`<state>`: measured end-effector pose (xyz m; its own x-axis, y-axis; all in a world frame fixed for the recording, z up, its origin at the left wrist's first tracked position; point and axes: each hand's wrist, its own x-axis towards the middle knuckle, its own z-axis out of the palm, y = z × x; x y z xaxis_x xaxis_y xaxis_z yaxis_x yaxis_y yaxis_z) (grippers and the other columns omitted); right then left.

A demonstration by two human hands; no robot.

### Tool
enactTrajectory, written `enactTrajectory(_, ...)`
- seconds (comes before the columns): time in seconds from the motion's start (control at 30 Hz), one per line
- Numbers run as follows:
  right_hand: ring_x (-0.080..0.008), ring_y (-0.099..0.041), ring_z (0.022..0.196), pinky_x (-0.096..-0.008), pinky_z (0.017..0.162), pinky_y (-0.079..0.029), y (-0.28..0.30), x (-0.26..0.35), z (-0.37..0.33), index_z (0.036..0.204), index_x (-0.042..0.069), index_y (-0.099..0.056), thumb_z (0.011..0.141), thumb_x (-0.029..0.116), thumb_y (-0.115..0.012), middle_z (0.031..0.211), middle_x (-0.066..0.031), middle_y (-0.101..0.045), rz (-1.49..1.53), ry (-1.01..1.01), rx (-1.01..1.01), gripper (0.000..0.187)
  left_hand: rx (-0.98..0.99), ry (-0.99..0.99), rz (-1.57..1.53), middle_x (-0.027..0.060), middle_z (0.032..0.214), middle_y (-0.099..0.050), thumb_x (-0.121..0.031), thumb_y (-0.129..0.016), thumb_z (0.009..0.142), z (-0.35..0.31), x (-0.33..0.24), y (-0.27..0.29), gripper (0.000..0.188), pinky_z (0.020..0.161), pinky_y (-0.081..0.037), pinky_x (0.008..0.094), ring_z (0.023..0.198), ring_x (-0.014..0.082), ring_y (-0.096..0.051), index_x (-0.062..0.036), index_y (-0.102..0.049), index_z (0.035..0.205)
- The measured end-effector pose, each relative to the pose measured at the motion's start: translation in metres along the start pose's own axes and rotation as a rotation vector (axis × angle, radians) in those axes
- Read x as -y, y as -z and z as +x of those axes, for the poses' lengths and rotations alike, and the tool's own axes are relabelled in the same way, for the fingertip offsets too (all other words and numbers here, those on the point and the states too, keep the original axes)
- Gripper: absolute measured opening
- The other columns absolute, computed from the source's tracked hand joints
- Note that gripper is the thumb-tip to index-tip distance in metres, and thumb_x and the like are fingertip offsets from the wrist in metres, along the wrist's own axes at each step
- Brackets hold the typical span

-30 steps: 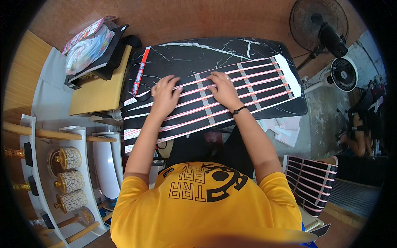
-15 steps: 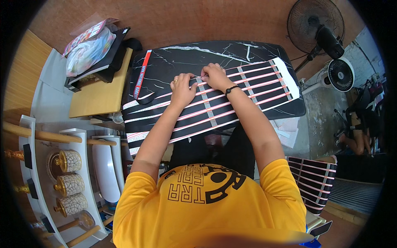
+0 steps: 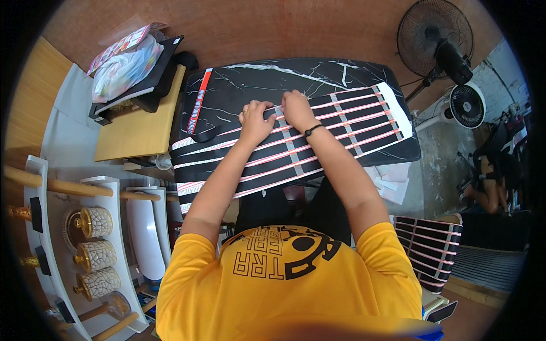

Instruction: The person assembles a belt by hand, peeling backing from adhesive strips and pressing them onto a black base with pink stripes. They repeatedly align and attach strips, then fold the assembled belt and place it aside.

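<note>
Fingers [image 3: 260, 104] bent, left hand [image 3: 254, 123] and right hand [image 3: 297, 112] at sheet [image 3: 364, 120] far edge; grip: cannot tell.
Sheet on table [image 3: 256, 79], long axis slanting left–right, white end [image 3: 399, 108] pointing right and away.

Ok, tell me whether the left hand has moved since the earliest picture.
Yes. Judged against the table, the left hand has moved to the right, away from the red strap and closer to the right hand.

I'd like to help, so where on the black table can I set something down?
Bare patch: black table between its far edge, the red strap and the striped strips. Crowded: the near side, where those strips spread beneath the left hand and right hand.
</note>
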<state>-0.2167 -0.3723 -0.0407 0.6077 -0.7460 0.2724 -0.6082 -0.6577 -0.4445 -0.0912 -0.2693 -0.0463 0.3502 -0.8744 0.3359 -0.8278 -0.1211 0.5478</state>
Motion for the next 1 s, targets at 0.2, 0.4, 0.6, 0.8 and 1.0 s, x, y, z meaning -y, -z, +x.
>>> enactTrajectory(0.2, -0.0367, -0.06, 0.094, -0.045, 0.084, -0.047, -0.007, 0.008, -0.019, 0.086, 0.004, -0.063, 0.075, 0.011, -0.08, 0.093, -0.0175, -0.061, 0.133, -0.074, -0.182, 0.022, 0.467, 0.306, -0.135, 0.0099, 0.092, -0.073, -0.034, -0.073, 0.084, 0.06, 0.006, 0.003, 0.024, 0.083, -0.05, 0.0429, 0.087, 0.0244, -0.067, -0.0148, -0.078, 0.098)
enactTrajectory(0.4, -0.0364, -0.059, 0.094, -0.0454, 0.085, -0.046, -0.006, 0.008, -0.024, 0.082, 0.004, -0.067, 0.072, 0.015, -0.082, 0.092, -0.0176, -0.06, 0.177, -0.101, -0.204, 0.021, 0.757, 0.201, -0.168, 0.0085, 0.082, -0.073, -0.026, -0.073, 0.079, 0.094, 0.006, 0.007, 0.024, 0.071, -0.051, 0.0319, 0.074, 0.0163, -0.064, -0.0058, -0.078, 0.091)
enactTrajectory(0.6, -0.0353, -0.058, 0.094, -0.0447, 0.086, -0.045, -0.014, 0.005, -0.026, 0.078, 0.004, -0.07, 0.072, 0.014, -0.081, 0.089, -0.0158, -0.061, 0.227, -0.075, -0.299, 0.016, 0.769, 0.08, -0.133, 0.0098, 0.078, -0.072, -0.024, -0.068, 0.08, 0.095, 0.003, 0.01, 0.023, 0.071, -0.051, 0.0326, 0.073, 0.017, -0.064, -0.0055, -0.077, 0.091)
enactTrajectory(0.8, -0.0339, -0.059, 0.092, -0.0437, 0.084, -0.045, -0.015, 0.006, -0.029, 0.078, 0.004, -0.07, 0.071, 0.011, -0.08, 0.086, -0.0136, -0.061, 0.261, -0.016, -0.353, 0.014, 0.729, -0.035, -0.101, 0.0134, 0.081, -0.073, -0.024, -0.066, 0.082, 0.094, 0.01, 0.003, 0.024, 0.073, -0.052, 0.0345, 0.075, 0.0207, -0.066, -0.0043, -0.077, 0.091)
enactTrajectory(1.0, -0.0275, -0.061, 0.08, -0.0376, 0.073, -0.049, 0.003, -0.004, -0.034, 0.081, 0.004, -0.071, 0.072, 0.007, -0.079, 0.084, -0.0115, -0.062, 0.36, 0.014, -0.298, 0.012, 0.67, -0.047, -0.157, 0.0172, 0.091, -0.072, -0.027, -0.067, 0.087, 0.09, 0.014, 0.0, 0.026, 0.079, -0.052, 0.0365, 0.083, 0.0258, -0.068, -0.0041, -0.075, 0.097)
